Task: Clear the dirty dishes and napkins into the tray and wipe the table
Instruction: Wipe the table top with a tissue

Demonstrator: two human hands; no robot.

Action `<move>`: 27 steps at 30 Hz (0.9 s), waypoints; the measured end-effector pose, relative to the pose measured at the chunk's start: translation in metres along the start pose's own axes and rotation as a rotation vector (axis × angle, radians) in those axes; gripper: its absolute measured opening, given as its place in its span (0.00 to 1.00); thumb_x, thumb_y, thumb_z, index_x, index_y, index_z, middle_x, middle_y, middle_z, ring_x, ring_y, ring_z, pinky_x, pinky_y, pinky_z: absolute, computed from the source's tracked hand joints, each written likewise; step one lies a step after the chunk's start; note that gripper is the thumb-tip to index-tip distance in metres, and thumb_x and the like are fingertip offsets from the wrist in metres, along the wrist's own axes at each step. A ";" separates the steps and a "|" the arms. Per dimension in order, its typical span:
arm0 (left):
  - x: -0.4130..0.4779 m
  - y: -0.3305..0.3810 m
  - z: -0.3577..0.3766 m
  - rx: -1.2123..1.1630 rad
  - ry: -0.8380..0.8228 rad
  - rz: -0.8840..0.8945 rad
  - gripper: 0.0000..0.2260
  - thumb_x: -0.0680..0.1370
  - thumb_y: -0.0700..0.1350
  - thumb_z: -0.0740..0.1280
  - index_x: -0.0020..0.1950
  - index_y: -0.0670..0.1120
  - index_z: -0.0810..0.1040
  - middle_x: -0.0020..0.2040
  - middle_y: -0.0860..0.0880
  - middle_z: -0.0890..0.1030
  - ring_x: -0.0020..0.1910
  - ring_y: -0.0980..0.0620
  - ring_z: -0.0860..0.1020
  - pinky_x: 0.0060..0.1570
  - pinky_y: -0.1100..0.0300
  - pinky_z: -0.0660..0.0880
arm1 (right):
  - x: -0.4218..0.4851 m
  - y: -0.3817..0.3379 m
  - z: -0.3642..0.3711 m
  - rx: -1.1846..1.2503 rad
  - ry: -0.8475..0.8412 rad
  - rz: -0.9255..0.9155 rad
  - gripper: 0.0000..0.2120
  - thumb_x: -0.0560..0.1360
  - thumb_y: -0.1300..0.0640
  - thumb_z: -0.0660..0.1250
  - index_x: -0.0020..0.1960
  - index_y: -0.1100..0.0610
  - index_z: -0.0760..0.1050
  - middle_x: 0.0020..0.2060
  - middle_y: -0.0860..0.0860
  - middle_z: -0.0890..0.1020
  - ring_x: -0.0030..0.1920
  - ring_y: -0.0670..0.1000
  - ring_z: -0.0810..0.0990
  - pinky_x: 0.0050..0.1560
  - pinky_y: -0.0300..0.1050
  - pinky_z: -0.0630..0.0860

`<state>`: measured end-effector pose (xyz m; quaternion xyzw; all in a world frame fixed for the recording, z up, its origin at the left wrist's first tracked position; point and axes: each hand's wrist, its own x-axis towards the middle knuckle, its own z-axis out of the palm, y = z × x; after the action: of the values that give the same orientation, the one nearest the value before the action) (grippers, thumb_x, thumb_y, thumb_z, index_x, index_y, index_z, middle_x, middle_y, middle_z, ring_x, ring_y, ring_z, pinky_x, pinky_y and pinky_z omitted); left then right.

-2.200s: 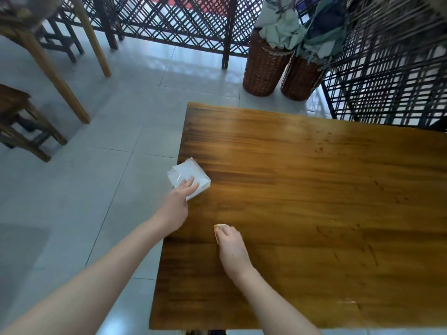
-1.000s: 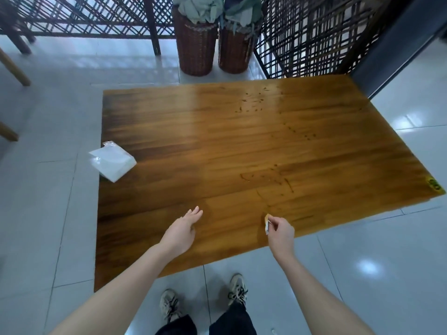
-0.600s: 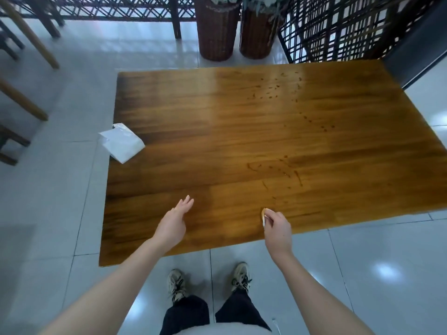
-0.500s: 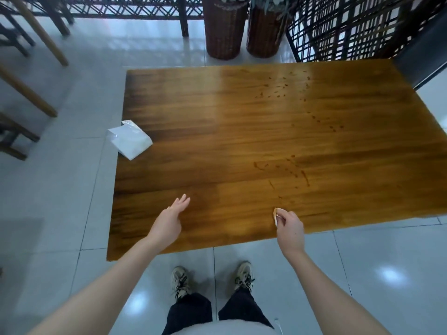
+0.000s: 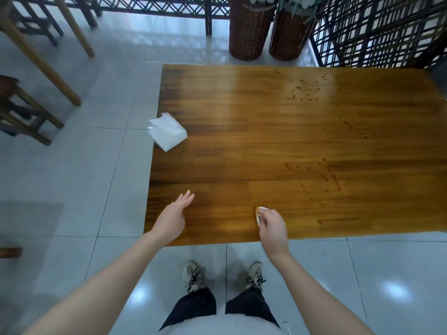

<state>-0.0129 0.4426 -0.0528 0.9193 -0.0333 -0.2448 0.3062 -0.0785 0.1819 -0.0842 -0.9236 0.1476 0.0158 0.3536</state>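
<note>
A wooden table [image 5: 278, 141] fills the middle of the head view, with dark smears and drops across its right half. A white pack of napkins [image 5: 167, 134] lies on the table's left edge, partly overhanging it. My left hand [image 5: 173, 218] hovers over the near left part of the table, flat, fingers apart, holding nothing. My right hand [image 5: 272, 224] is closed on a small folded napkin [image 5: 259, 212], pressed against the table near its front edge. No dishes and no tray are in view.
Two wicker baskets [image 5: 249, 32] stand on the floor behind the table, by a dark lattice screen [image 5: 377, 32]. Wooden stools and table legs [image 5: 29, 112] are at the left. My feet [image 5: 193, 276] are on the tiled floor just before the table.
My left hand let go of the napkin pack and drew back to the near edge. The view swung and pulled back as I moved to the table's long side, my right hand keeping the folded napkin.
</note>
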 end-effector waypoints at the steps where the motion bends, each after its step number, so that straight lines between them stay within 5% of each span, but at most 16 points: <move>1: -0.001 -0.005 -0.002 -0.002 -0.006 0.000 0.31 0.78 0.26 0.54 0.77 0.50 0.59 0.78 0.53 0.57 0.78 0.50 0.53 0.74 0.54 0.58 | -0.005 -0.010 0.012 0.003 -0.036 -0.030 0.11 0.79 0.65 0.60 0.57 0.60 0.79 0.49 0.50 0.80 0.52 0.50 0.76 0.52 0.39 0.70; 11: -0.007 -0.040 -0.014 0.031 0.024 0.047 0.27 0.79 0.28 0.52 0.76 0.46 0.62 0.77 0.53 0.59 0.77 0.53 0.55 0.73 0.61 0.53 | -0.035 -0.072 0.085 -0.081 -0.145 -0.281 0.09 0.78 0.66 0.61 0.48 0.64 0.81 0.47 0.54 0.83 0.47 0.54 0.78 0.49 0.51 0.75; 16: -0.007 -0.047 -0.014 0.015 0.012 0.056 0.27 0.79 0.29 0.52 0.76 0.46 0.62 0.77 0.53 0.59 0.77 0.54 0.55 0.74 0.60 0.52 | -0.023 -0.060 0.070 -0.099 -0.070 -0.213 0.07 0.75 0.69 0.63 0.46 0.64 0.80 0.42 0.55 0.82 0.44 0.56 0.77 0.46 0.53 0.76; 22: -0.006 -0.046 -0.011 0.018 -0.002 0.057 0.27 0.80 0.30 0.53 0.77 0.47 0.62 0.77 0.54 0.59 0.77 0.53 0.55 0.74 0.60 0.52 | -0.016 -0.045 0.067 -0.051 0.001 -0.036 0.10 0.79 0.65 0.62 0.56 0.63 0.79 0.50 0.53 0.80 0.52 0.52 0.76 0.55 0.44 0.73; 27: -0.007 -0.041 -0.009 0.044 -0.010 0.051 0.26 0.81 0.31 0.54 0.77 0.49 0.60 0.78 0.54 0.57 0.77 0.53 0.54 0.73 0.61 0.53 | -0.030 -0.073 0.091 0.021 -0.074 -0.127 0.10 0.79 0.63 0.61 0.56 0.62 0.79 0.51 0.52 0.79 0.52 0.50 0.75 0.54 0.41 0.72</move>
<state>-0.0185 0.4823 -0.0672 0.9235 -0.0634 -0.2406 0.2919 -0.0799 0.3014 -0.1007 -0.9260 0.0759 0.0262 0.3689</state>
